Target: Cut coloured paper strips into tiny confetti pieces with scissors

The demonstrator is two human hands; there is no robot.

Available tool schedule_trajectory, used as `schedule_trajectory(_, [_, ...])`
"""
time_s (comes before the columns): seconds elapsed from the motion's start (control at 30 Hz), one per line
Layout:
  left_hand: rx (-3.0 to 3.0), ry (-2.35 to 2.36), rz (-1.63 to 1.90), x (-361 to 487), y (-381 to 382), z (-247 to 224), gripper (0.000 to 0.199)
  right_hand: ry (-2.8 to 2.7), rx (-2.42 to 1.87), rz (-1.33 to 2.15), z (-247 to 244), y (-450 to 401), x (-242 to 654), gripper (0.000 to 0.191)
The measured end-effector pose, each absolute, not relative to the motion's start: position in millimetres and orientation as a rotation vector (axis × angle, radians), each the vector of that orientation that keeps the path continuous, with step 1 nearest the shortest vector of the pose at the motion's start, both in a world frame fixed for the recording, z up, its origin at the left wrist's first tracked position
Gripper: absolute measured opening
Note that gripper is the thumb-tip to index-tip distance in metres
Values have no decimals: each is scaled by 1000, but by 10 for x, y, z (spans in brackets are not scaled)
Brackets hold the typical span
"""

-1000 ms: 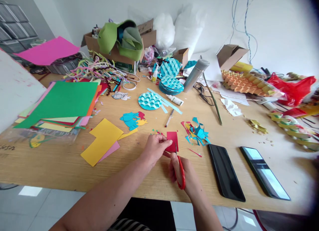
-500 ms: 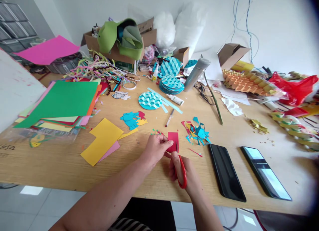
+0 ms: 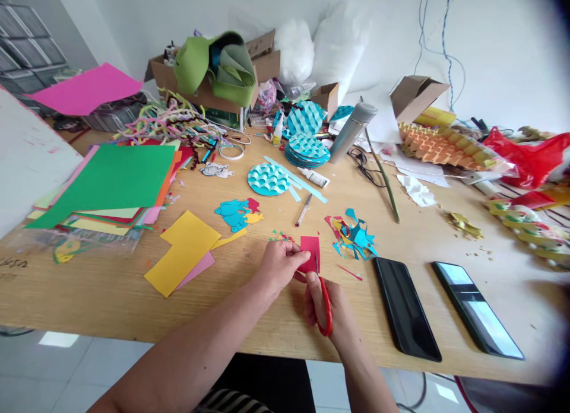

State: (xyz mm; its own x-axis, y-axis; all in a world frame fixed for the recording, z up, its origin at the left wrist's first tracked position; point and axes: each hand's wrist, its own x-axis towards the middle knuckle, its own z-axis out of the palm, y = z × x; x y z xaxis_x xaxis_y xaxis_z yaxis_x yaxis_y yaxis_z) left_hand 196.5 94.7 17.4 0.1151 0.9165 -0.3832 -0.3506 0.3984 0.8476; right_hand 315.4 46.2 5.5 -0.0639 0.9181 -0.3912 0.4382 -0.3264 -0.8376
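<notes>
A small piece of red paper [image 3: 310, 245] is pinched between the thumb and fingers of my left hand [image 3: 284, 263], just above the table near its front edge. My right hand [image 3: 327, 300] grips red-handled scissors [image 3: 326, 312], whose blades lie against the right part of the paper. Tiny coloured snippets [image 3: 280, 237] lie beyond my left hand. Paper fish cut-outs in blue [image 3: 231, 214], red and yellow rest further left. To the right sits a pile of blue, red and yellow scraps [image 3: 354, 235]. A pen [image 3: 303, 210] lies ahead of my hands.
Yellow paper [image 3: 184, 253] lies left of my arms, with a stack of coloured sheets [image 3: 116, 175] beyond it. Two phones, one dark [image 3: 407, 309] and one with a bright screen [image 3: 476, 309], lie on the right. A metal flask [image 3: 354, 131] stands behind blue layered paper discs [image 3: 268, 180].
The scissors and my right hand have shifted very slightly against the red paper. My left hand keeps its pinch, and the rest of the table looks the same.
</notes>
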Motion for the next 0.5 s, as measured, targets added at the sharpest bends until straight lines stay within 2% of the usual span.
schedule_trajectory(0.5, [689,1094,1042,1971,947,140,22,-1463,-1707,1394,88,464,3164,59])
